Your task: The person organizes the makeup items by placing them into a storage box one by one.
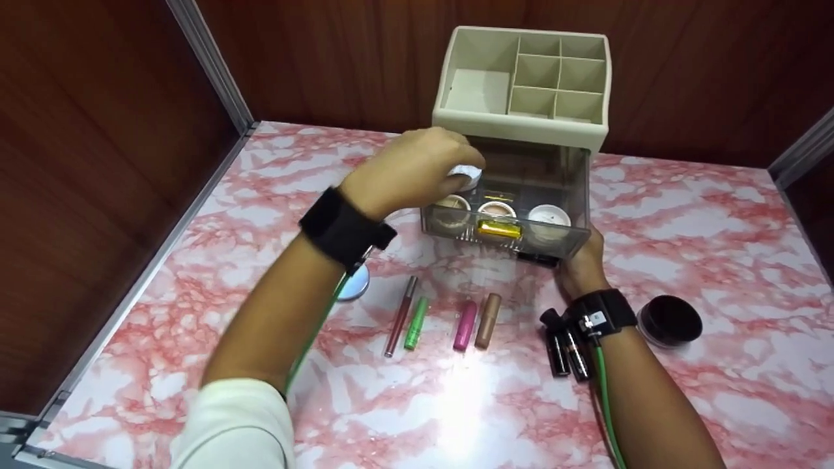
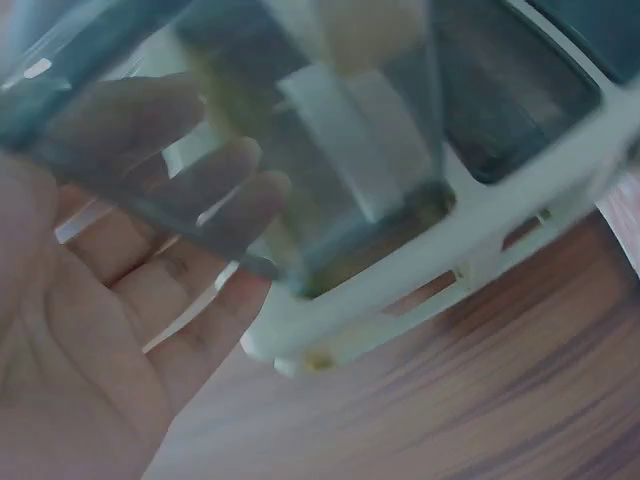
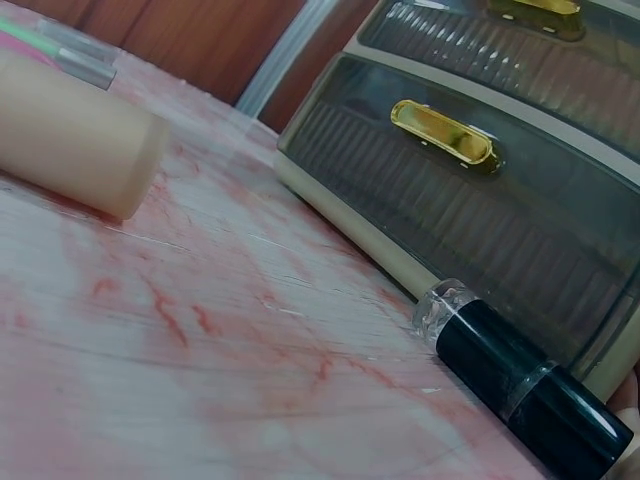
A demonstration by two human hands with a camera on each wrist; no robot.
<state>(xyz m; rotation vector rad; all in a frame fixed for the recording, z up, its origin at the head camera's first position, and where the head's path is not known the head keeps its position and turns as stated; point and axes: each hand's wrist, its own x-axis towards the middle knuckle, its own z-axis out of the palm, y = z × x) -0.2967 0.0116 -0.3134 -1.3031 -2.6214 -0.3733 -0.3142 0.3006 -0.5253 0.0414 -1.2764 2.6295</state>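
Note:
My left hand (image 1: 420, 166) reaches over the pulled-out clear drawer (image 1: 573, 241) of a cream makeup organizer (image 1: 521, 133). Its thumb and fingers pinch a small white jar (image 1: 468, 174), partly covered by the hand. In the left wrist view, the left hand's (image 2: 150, 290) fingers show blurrily through the drawer wall. Inside the drawer sit several round cosmetic containers, one of them a white-topped jar (image 1: 548, 215). My right hand (image 1: 584, 260) is at the organizer's right side, below the drawer. Only a sliver of the right hand (image 3: 628, 405) shows in the right wrist view; its fingertips are hidden.
A black tube (image 3: 520, 370) lies against the organizer's base. On the marbled table are a lip gloss (image 1: 401, 316), green tube (image 1: 417, 322), pink tube (image 1: 465, 326), brown tube (image 1: 488, 320), black tubes (image 1: 558, 352), a black-topped jar (image 1: 671, 320) and a bluish round item (image 1: 355, 284).

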